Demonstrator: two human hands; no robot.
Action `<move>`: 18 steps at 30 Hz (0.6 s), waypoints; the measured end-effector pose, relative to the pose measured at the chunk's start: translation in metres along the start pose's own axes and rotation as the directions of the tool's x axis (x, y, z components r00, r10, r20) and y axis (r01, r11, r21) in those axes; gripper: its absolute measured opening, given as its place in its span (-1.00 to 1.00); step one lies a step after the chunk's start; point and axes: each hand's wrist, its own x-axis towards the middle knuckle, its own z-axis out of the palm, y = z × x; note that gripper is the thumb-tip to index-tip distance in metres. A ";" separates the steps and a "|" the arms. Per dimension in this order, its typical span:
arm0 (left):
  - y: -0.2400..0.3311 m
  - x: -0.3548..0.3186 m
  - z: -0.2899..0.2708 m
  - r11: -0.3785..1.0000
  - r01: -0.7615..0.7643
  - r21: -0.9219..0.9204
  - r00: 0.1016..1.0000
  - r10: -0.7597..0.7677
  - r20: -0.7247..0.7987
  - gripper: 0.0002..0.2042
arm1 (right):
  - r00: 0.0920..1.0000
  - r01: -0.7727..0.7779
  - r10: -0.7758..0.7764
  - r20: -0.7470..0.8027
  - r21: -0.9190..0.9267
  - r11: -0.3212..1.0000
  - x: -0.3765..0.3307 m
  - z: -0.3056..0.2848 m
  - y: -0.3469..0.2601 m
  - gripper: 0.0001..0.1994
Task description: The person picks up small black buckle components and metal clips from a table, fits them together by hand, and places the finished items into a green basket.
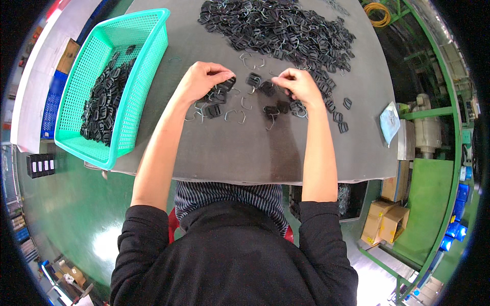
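Note:
My left hand (201,81) is closed in a pinch on a small black plastic buckle (230,84). Beneath those fingers lie more black buckles (213,110) and loose bent wire hooks (235,117). My right hand (300,86) is closed too, thumb and forefinger together beside a black buckle piece (266,88); whether they grip that piece or a thin wire is hidden. A buckle with a wire hook (252,80) lies between the hands, and another hooked buckle (270,113) rests nearer to me. Two curved wire hooks (252,62) lie farther off.
A big heap of black buckles and wire hooks (280,33) covers the far table (240,153). At left stands a green mesh basket (148,66) part-filled with black buckles. Near the right edge is a pale blue packet (390,123). Cardboard boxes (385,222) sit below right.

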 end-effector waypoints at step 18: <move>-0.040 0.008 0.004 0.786 0.182 0.591 0.904 0.103 -0.415 -0.68 | 0.999 0.022 -0.026 0.019 0.189 0.982 0.020 0.032 -0.016 -0.62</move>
